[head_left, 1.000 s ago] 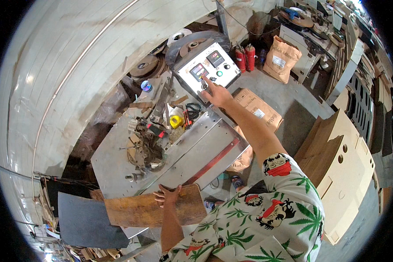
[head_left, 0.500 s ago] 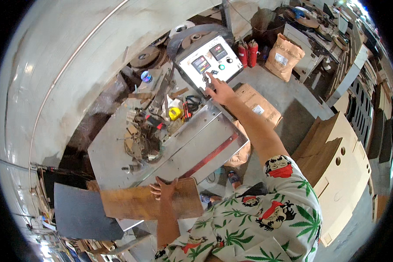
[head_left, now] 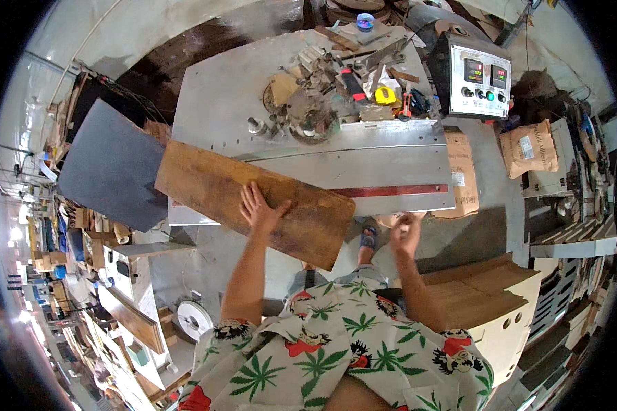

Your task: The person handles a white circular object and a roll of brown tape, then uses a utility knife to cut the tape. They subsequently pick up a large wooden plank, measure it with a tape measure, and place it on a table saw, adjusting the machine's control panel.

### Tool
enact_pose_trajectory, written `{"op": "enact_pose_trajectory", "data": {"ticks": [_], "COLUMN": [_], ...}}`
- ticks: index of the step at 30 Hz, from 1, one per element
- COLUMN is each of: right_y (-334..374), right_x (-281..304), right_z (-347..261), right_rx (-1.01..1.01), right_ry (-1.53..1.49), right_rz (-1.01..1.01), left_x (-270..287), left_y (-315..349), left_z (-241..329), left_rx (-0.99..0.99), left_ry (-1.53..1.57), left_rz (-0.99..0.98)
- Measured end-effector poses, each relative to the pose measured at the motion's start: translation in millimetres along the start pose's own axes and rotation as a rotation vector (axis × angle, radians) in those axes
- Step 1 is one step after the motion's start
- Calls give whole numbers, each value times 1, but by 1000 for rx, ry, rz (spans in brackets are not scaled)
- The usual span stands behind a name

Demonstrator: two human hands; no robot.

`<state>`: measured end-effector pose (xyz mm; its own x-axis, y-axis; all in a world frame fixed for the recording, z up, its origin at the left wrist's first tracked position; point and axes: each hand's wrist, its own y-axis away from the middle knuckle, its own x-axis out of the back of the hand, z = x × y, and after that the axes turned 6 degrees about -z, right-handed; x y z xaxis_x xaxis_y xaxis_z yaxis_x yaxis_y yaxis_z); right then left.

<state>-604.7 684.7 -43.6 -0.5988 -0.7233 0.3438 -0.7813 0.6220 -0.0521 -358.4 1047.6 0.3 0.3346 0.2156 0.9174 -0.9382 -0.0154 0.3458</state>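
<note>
A long brown wooden board [head_left: 219,186] lies aslant over the front edge of a grey metal machine table [head_left: 391,161], its near right corner jutting out toward me. My left hand [head_left: 262,211] rests flat on the board's top face, fingers spread. My right hand [head_left: 406,235] hangs in the air just off the table's front right edge, fingers curled in, with nothing visible in them. A red strip [head_left: 391,191] runs along the table front. Beyond the right end stands a white control panel [head_left: 479,82] with two lit displays, knobs and a green button.
A greasy mechanism [head_left: 308,113] sits mid-table beside a yellow tape measure [head_left: 385,95] and loose tools. A dark panel [head_left: 115,168] adjoins the table's left side. Paper sacks [head_left: 530,151] stand on the floor at right, with an open cardboard box [head_left: 469,294] nearer me.
My right hand has left the control panel and come back toward me. The board has turned, its right end now nearer me, with my left hand still on it. The view has swung too.
</note>
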Motion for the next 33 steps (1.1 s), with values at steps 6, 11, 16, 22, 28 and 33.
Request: {"op": "enact_pose_trajectory", "data": {"ticks": [6,11,16,22,28,33], "right_y": [98,120,130,91,61,63], "right_x": [-107,-139,-138,-113,-98,-134], "right_z": [-8,-85,-78,-83,-3,-19], "right_rx": [-498,-775,-735,-734,-603,-598], "right_ry": [-432,-538,-454,-573,-891,-667], "right_rz": [-336,-374,-173,122,391,543], "left_x": [38,70,78,91,87,100], "left_y": [-57,-83,-104,-141,-188,-196], "left_z": [-137,-219,-263,-288,-316,-318], "left_rx": [9,64,124,106,207,258], "left_ry": [-7,139,137,205,137,202], "left_rz": [97,124,191,246,523,671]}}
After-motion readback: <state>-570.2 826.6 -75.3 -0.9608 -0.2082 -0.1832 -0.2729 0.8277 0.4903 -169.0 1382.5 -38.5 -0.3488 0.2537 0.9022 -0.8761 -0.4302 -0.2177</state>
